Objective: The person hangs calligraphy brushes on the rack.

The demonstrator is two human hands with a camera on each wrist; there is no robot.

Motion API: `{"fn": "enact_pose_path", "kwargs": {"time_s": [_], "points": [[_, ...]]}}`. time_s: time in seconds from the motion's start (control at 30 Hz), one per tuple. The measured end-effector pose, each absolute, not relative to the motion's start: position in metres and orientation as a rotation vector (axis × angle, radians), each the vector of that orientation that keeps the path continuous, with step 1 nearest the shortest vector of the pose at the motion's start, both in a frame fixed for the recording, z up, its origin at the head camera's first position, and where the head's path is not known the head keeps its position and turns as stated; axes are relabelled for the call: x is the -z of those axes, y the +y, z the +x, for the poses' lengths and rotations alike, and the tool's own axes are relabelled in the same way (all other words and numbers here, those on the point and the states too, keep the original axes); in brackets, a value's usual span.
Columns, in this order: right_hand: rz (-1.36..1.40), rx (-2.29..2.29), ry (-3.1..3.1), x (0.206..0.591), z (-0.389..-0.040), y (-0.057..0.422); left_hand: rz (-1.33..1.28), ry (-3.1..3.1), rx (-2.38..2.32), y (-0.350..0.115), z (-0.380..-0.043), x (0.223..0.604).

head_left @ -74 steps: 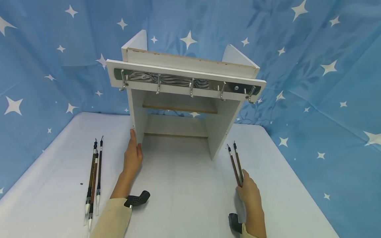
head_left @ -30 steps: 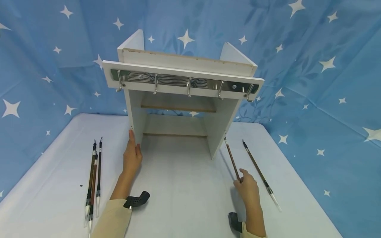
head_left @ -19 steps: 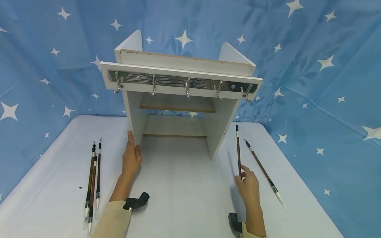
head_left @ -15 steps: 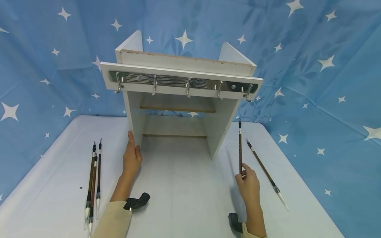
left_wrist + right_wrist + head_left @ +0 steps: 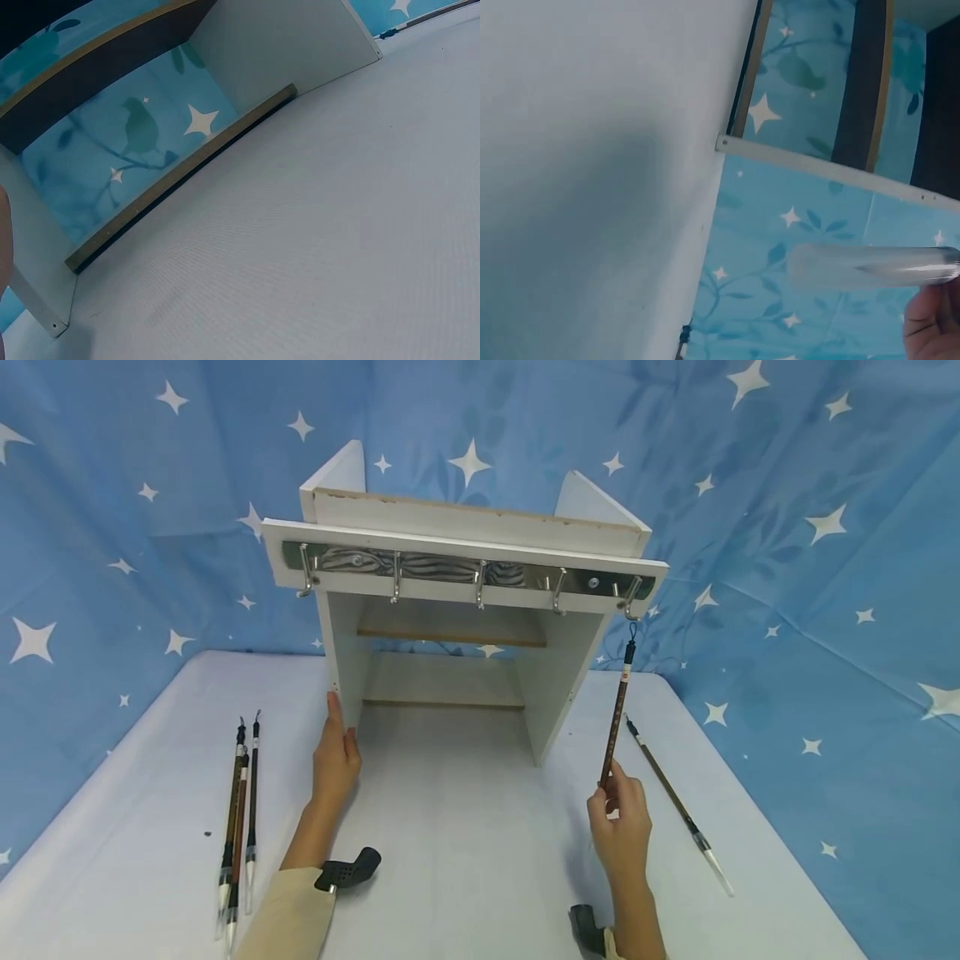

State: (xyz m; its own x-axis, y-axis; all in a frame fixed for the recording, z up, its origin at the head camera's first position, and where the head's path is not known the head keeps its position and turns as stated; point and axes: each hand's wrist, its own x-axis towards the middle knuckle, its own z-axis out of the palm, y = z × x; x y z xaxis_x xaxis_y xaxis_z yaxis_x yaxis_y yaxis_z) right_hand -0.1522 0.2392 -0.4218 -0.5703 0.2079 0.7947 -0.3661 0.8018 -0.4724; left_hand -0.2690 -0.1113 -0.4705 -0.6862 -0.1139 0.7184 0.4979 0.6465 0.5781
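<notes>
My right hand pinches a brown calligraphy brush near its lower end. The brush leans up to the right, its black hanging loop just under the rightmost metal hook; whether they touch I cannot tell. In the right wrist view, the brush's clear cap sticks out beside the fingers. My left hand holds the lower front of the left side panel of a white shelf unit, thumb on the inner side. Much of that hand is outside the left wrist view.
A second brush lies on the white cloth-covered table at the right. Several more brushes lie together at the left. A metal strip with several hooks runs along the shelf's front board. Blue star-patterned cloth stands behind.
My right hand held two brushes at first; one now lies on the table at the right. The other has been raised and swung upright towards the rightmost hook. My left hand stays put.
</notes>
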Motion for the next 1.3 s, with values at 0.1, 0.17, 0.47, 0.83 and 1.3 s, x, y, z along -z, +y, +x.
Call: {"fn": "enact_pose_path", "kwargs": {"time_s": [0.1, 0.17, 0.47, 0.83, 1.3], "points": [[0.179, -0.753, -1.995, 0.4218, -0.1514, 0.2355, -0.299, -2.110, 1.033, -0.1110, -0.2685, 0.4715], [0.198, -0.747, -1.974, 0.4218, -0.1515, 0.2342, -0.302, -2.109, 1.026, -0.1109, -0.2684, 0.4717], [0.301, -0.704, -1.838, 0.4195, -0.1540, 0.2353, -0.278, -2.130, 1.073, -0.1053, -0.2671, 0.4686], [0.331, -0.716, -1.852, 0.4205, -0.1528, 0.2292, -0.290, -2.116, 1.031, -0.1100, -0.2671, 0.4699], [0.376, -0.716, -1.832, 0.4217, -0.1552, 0.2301, -0.290, -2.100, 1.036, -0.1102, -0.2685, 0.4728]]}}
